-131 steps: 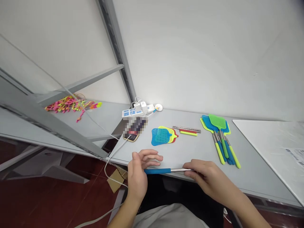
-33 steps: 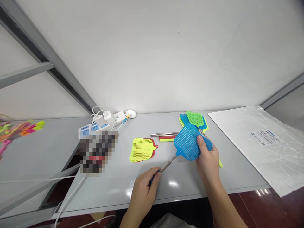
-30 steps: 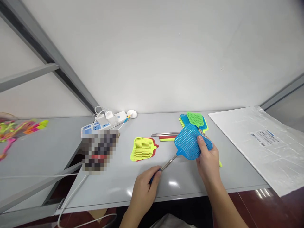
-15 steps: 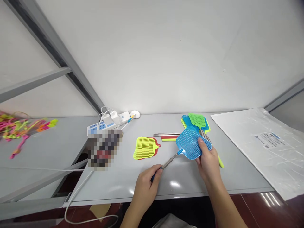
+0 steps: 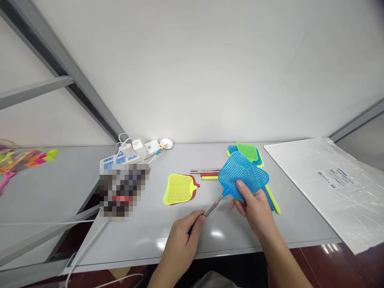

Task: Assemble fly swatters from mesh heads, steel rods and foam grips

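Lying around a blue swatter (image 5: 240, 174) on a grey table (image 5: 129, 242) are its neighbors: a yellow head (image 5: 179, 189) overlapping a red head (image 5: 195, 195) at left, and, behind, metal rods (image 5: 202, 171) with a red tube (image 5: 209, 174) and a yellow tube (image 5: 209, 178) side by side. A pile of swatters (image 5: 246, 150), green uppermost, rests just beyond; the blue mesh and the right hand (image 5: 255, 208) cover much of it, and the mesh also blocks the right ends of the rods and tubes. At far left, a power strip (image 5: 121, 161) carries white chargers (image 5: 139, 148) near a pixelated object (image 5: 127, 194) (its details cannot be made out), while a white cable (image 5: 87, 248) drops over the table's edge. A white package (image 5: 318, 176) fills the right end, its near corner past the front edge.

The swatter is held up between both hands above the table's middle, its long axis slanting from lower left, near the person, to upper right. Its head points away and to the right, toward the pile; its grip end disappears inside the left hand (image 5: 183, 236). That hand is closed around the dark grip; the right pinches the mesh, thumb on the upper face, other fingers partly hidden behind.
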`<action>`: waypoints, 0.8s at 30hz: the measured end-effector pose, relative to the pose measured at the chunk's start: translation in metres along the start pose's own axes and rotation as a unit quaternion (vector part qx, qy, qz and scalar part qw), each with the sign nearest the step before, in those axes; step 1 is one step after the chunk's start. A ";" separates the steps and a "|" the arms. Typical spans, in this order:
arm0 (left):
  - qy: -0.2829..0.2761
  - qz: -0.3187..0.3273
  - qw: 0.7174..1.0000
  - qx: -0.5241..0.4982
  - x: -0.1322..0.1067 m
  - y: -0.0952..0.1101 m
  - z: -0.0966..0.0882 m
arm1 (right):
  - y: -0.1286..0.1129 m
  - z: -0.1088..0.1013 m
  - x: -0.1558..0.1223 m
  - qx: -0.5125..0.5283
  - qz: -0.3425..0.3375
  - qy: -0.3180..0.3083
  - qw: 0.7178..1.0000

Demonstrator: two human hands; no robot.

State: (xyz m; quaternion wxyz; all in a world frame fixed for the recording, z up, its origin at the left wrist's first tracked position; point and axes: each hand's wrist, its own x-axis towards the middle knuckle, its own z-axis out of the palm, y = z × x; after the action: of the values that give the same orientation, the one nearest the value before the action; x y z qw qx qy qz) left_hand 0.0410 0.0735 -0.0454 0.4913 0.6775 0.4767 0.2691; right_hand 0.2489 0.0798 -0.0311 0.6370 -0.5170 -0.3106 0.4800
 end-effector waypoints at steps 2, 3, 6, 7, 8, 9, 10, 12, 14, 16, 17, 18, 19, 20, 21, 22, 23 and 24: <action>-0.009 -0.027 0.999 -0.037 -0.001 0.007 0.000 | 0.005 0.006 -0.005 -0.011 -0.012 -0.035 0.999; -0.019 -0.053 0.996 -0.070 -0.002 0.009 0.000 | 0.007 0.008 -0.008 -0.016 -0.015 -0.048 0.999; -0.099 -0.160 0.953 -0.239 -0.004 0.011 0.001 | 0.011 0.009 -0.012 -0.024 -0.002 -0.073 0.997; -0.130 -0.191 0.925 -0.301 -0.004 0.011 0.001 | 0.012 0.008 -0.013 -0.021 0.005 -0.076 0.997; -0.158 -0.214 0.897 -0.352 -0.005 0.011 0.001 | 0.012 0.007 -0.015 -0.016 0.010 -0.077 0.997; -0.177 -0.228 0.875 -0.388 -0.005 0.010 0.001 | 0.013 0.007 -0.016 -0.011 0.013 -0.075 0.997; -0.187 -0.234 0.863 -0.407 -0.004 0.010 0.001 | 0.013 0.006 -0.018 -0.005 0.011 -0.070 0.997; -0.190 -0.233 0.864 -0.404 -0.002 0.012 0.001 | 0.013 0.006 -0.021 0.012 0.004 -0.057 0.998; -0.180 -0.215 0.887 -0.366 0.001 0.016 0.003 | 0.012 0.003 -0.025 0.033 -0.006 -0.040 0.999; -0.168 -0.181 0.923 -0.296 0.005 0.023 0.005 | 0.011 -0.003 -0.027 0.038 -0.020 -0.014 0.999; -0.159 -0.156 0.942 -0.251 0.006 0.027 0.006 | 0.010 -0.007 -0.027 0.032 -0.025 -0.002 0.999; -0.148 -0.128 0.960 -0.199 0.008 0.032 0.007 | 0.009 -0.011 -0.026 0.025 -0.025 0.007 0.999; -0.136 -0.097 0.975 -0.145 0.009 0.038 0.007 | 0.008 -0.016 -0.026 0.020 -0.019 0.010 1.000; -0.124 -0.065 0.986 -0.091 0.011 0.043 0.007 | 0.007 -0.020 -0.025 0.020 -0.010 0.009 1.000; -0.116 -0.033 0.992 -0.043 0.011 0.047 0.006 | 0.006 -0.023 -0.025 0.022 -0.002 0.004 1.000; -0.114 -0.003 0.994 0.000 0.012 0.051 0.006 | 0.006 -0.025 -0.025 0.020 0.002 -0.004 1.000; -0.117 0.022 0.992 0.036 0.012 0.054 0.005 | 0.007 -0.025 -0.026 0.012 0.002 -0.012 1.000; -0.121 0.045 0.989 0.065 0.013 0.056 0.005 | 0.007 -0.024 -0.028 -0.004 0.000 -0.022 1.000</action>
State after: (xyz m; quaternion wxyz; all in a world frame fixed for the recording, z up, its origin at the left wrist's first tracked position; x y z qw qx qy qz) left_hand 0.0720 0.0795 0.0033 0.4874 0.7568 0.3988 0.1751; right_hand 0.2587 0.0450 -0.0418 0.6280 -0.5088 -0.3266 0.4899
